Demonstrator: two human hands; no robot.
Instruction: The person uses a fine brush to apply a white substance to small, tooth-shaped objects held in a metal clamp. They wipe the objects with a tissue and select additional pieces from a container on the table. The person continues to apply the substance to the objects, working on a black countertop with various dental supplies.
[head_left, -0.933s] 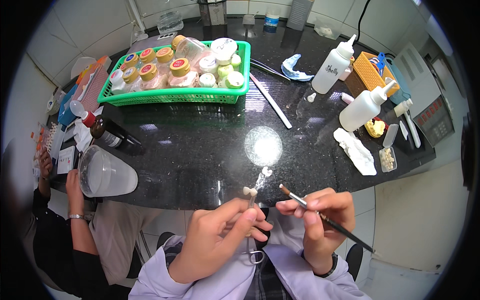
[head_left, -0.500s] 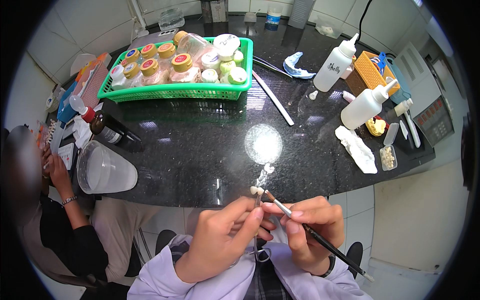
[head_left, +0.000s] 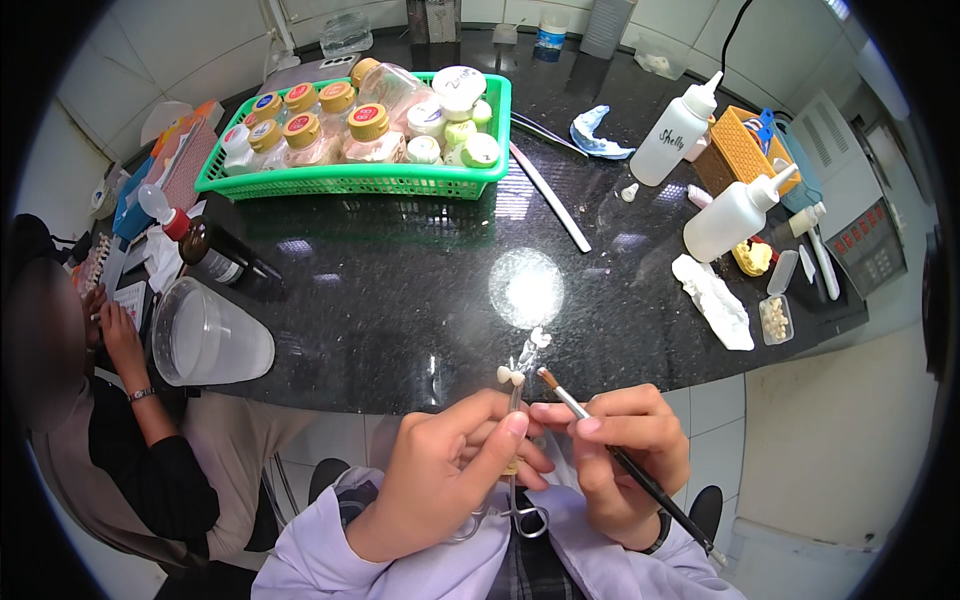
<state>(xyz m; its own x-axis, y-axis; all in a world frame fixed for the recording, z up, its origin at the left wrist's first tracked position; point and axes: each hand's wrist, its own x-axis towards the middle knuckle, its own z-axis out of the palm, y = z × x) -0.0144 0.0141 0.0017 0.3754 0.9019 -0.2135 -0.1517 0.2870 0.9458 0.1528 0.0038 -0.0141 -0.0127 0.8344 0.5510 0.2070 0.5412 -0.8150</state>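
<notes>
My left hand [head_left: 445,470] is closed round a metal hemostat [head_left: 530,523], whose finger loops hang below the palm. At its upper end, a small joined set of whitish tooth crowns [head_left: 510,376] sticks up near the counter's front edge. My right hand [head_left: 635,450] pinches a brush [head_left: 660,494] with a dark handle, silver ferrule and brown bristles. The bristle tip is just right of the crowns, with a small gap between. Fingers of both hands come close together below the crowns. How the jaws grip the crowns is too small to make out.
A green basket [head_left: 350,185] of jars stands back left. A clear tub [head_left: 215,335] and brown bottle [head_left: 215,250] are left. White squeeze bottles [head_left: 728,220], crumpled tissue [head_left: 712,300] and a small open box [head_left: 776,318] lie right. A person [head_left: 150,450] sits at left.
The brush tip has moved away from the crowns, slightly up and to the right. The hemostat has shifted a little, and its crowns have turned slightly. Both hands keep their holds.
</notes>
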